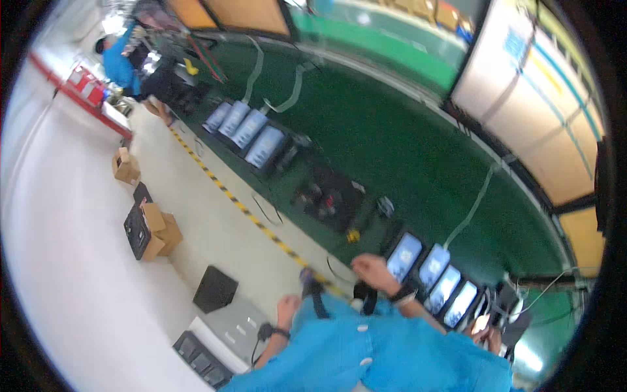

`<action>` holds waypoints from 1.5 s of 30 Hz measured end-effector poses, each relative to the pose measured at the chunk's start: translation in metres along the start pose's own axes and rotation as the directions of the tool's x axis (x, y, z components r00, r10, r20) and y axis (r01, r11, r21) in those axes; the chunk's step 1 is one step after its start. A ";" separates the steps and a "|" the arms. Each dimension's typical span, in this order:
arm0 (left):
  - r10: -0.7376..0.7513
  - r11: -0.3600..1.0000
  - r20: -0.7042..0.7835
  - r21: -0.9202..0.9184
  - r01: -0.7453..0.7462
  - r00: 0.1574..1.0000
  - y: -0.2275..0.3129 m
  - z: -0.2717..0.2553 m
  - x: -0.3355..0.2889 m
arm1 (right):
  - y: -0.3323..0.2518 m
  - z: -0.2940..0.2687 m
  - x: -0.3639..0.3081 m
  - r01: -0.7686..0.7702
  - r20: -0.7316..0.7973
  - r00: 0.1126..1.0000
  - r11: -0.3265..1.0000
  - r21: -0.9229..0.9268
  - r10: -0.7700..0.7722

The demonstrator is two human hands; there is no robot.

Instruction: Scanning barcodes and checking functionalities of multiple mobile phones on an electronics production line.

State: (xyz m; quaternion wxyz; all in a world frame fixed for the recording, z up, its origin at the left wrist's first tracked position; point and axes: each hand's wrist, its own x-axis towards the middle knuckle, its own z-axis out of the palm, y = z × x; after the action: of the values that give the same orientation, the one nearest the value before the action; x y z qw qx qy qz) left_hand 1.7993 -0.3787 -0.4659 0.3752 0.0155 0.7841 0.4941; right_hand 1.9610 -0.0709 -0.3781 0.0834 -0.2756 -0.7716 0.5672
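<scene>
My left hand (287,310) hangs by my side over the pale floor, a dark band with a cord round its wrist. Its fingers look curled, but blur hides how far; I see nothing held. My right hand (372,270) is raised over the edge of the green work surface, beside a row of lit screen devices (403,255). A dark band circles that wrist too. Its fingers are smeared, and no object shows in them. Close to it on the green surface lies a small yellow thing (353,236).
More lit devices (264,146) line the green surface (366,150), near a dark box-like unit (332,196). Yellow-black tape (248,212) crosses the floor. Cartons (166,235), black trays and a grey cabinet (235,333) stand left. Another person's hand (486,336) is at right; a blue-clothed person (117,62) stands far left.
</scene>
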 end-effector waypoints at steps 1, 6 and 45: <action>0.344 0.895 0.037 0.290 -0.339 0.938 -0.061 -0.029 0.007 | -0.016 0.029 0.012 0.150 0.101 0.985 0.983 -0.105 -0.140; 0.029 0.991 0.037 0.127 -0.033 0.999 -0.062 -0.050 0.034 | -0.057 0.113 0.058 0.012 0.579 0.815 0.998 -0.056 0.023; 0.192 0.960 0.470 0.093 -0.265 0.862 0.380 -0.265 0.564 | -0.143 0.142 0.633 -0.153 -0.819 0.570 0.988 -0.025 0.067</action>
State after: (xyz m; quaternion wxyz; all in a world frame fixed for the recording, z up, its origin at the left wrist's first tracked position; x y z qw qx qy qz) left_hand 1.1025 -0.1633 -0.4294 0.4850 0.2529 0.7023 0.4556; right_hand 1.3235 0.1114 -0.4117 0.3802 -0.5564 -0.6536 0.3443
